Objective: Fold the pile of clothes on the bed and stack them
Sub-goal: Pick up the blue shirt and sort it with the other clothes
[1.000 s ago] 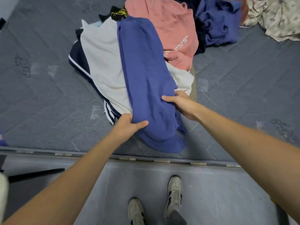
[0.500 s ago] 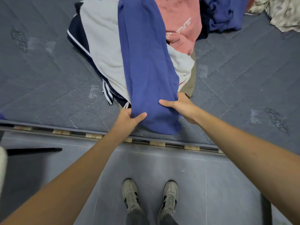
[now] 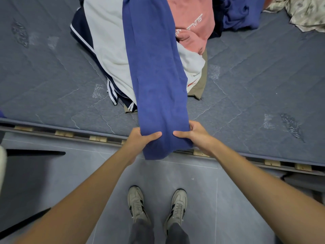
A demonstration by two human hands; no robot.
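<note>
Gripping near end of long blue terry-like garment (image 3: 154, 76): left hand (image 3: 139, 140) and right hand (image 3: 197, 136) each pinch one side edge, thumbs on top. Cloth narrow, lengthwise-doubled, draped from heap across grey quilted mattress (image 3: 52, 81), hem hanging past bed edge. Task looks early (no finished stack visible). Left: pale grey shirt (image 3: 109, 43), pink printed top (image 3: 191, 20), navy white-striped piece (image 3: 82, 34), second crumpled blue garment (image 3: 241, 13), all soft, limp, unfolded.
</note>
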